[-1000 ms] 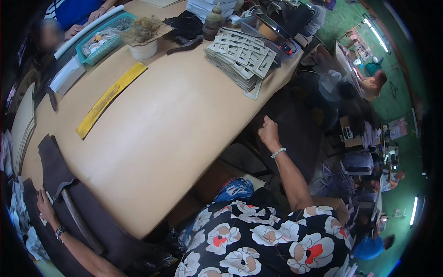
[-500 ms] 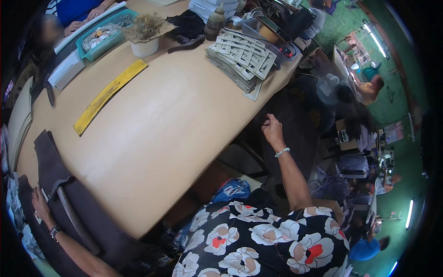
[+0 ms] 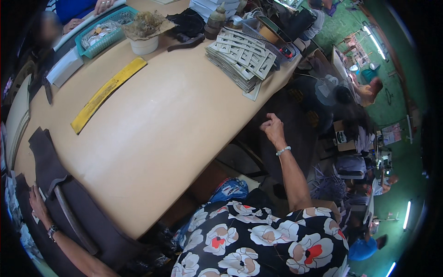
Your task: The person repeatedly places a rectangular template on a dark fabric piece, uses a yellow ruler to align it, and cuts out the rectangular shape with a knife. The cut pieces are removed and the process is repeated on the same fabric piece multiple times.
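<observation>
My left hand lies flat with its fingers stretched out on dark brown sheet material at the near left. A narrow whitish piece shows beside its fingers. Just right of that hand a hammer with a long greyish handle rests on the brown material. Off the table's right edge is my right hand, its fingers bent and closed. Whatever they may hold is too small or hidden to make out. Behind this hand a large dark brown sheet hangs or lies beside the table.
A curved yellow strip lies on the tan table. Farther back stand a teal basket, a white pot and a stack of cut pale pieces. A co-worker's hand shows at the far left.
The co-worker's hands have moved apart, one toward the right along the white roll. My hands have hardly moved; the view has shifted slightly.
</observation>
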Motion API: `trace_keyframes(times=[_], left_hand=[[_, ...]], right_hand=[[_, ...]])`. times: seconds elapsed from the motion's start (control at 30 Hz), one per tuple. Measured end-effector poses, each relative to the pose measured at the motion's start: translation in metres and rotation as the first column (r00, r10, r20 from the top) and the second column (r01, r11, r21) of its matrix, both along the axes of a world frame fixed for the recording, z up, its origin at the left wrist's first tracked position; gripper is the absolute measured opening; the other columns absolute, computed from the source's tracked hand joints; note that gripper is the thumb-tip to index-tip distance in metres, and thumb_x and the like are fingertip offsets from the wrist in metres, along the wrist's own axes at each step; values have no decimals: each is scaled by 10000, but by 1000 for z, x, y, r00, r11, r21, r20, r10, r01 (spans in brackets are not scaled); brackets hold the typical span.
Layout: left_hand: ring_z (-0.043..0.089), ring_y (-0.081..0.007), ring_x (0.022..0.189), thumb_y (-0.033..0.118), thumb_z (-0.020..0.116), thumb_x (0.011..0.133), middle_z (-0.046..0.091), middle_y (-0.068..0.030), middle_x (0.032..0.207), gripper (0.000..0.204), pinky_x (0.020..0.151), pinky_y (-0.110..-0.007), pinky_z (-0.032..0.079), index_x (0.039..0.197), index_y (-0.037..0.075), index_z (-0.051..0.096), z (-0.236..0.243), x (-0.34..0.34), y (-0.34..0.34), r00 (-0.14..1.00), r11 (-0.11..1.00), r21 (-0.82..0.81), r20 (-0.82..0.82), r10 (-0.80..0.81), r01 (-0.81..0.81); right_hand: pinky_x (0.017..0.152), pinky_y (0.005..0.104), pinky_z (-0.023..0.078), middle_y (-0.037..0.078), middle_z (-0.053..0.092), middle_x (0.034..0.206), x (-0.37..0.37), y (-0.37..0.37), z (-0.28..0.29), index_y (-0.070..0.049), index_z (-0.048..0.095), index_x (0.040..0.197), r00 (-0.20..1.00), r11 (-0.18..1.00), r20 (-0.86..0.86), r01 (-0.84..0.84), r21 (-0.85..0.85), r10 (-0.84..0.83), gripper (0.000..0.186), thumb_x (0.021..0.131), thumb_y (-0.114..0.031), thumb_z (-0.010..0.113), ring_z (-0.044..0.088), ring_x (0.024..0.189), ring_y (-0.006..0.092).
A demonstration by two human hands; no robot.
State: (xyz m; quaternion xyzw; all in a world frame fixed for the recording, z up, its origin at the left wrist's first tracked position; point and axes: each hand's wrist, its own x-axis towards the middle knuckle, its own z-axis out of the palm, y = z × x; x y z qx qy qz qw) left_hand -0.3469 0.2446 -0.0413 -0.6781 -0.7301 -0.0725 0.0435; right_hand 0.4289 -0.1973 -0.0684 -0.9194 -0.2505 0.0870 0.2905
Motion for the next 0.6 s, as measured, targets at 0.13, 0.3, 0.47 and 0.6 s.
trace_keyframes(times=[0.13,0.3,0.47,0.6], left_hand=[[327,-286,1360,569,251,944,391,-55,1470,642,1065,-634,158,1438,181,382,-4,-7,6,1000,1000,-12,-6,-11,11],[320,-286,1365,576,255,937,386,-52,1473,650,1059,-642,163,1447,189,367,-4,-7,6,999,1000,-22,-46,6,-7],[312,-286,1373,600,258,931,379,-49,1479,667,1051,-661,134,1444,190,375,-2,-2,3,1000,1000,6,-17,13,-13],[306,-287,1378,607,251,933,380,-53,1480,670,1052,-661,111,1443,191,378,-6,-15,8,999,1000,21,42,4,-5]], right_hand=[[722,304,525,142,709,812,4,-1,-2,65,529,1204,993,998,-115,4,67,4,559,671,16,692,686,744,199],[704,281,522,131,700,790,13,-6,-5,107,460,1268,964,993,-256,-44,111,71,640,667,40,671,671,731,168],[704,274,519,129,689,807,20,-10,-10,119,426,1296,951,986,-290,-70,150,112,675,668,44,660,665,752,169],[697,274,516,122,685,817,19,-6,-10,118,426,1297,964,990,-245,-80,117,107,672,672,39,661,659,765,166]])
